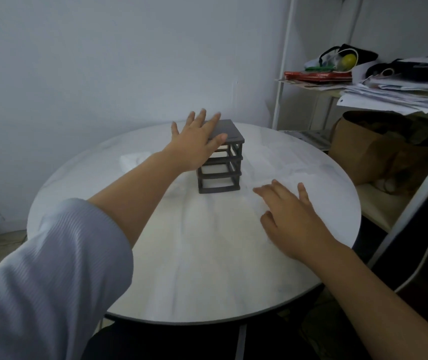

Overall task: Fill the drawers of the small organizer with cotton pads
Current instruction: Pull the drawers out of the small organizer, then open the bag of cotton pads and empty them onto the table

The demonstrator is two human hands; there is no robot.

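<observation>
A round white marble-patterned table (194, 268) fills most of the view, set against a pale wall. Beyond its edge at 2 o'clock stands a white shelf unit (283, 74) piled with loose papers (394, 97), red books (316, 75) and dark bags, and below it sits a brown paper bag (358, 152). The person's left arm, in a pale ribbed sleeve (52, 268), reaches in from 7 o'clock. The left hand (194, 144) is spread wide, fingers straight, laid over the left part of the organizer's top with the thumb at its front upper edge; it grips nothing. The right hand (293, 216) lies at 3 o'clock, palm down on the table, fingers splayed and straight, holding nothing. It is near the organizer but apart from it. The small organizer (220, 175), dark grey, upright, three tiers showing as open frames, stands at 12 o'clock on the table. At 10 o'clock lies a pale crumpled shape (135, 161), too blurred to identify.
</observation>
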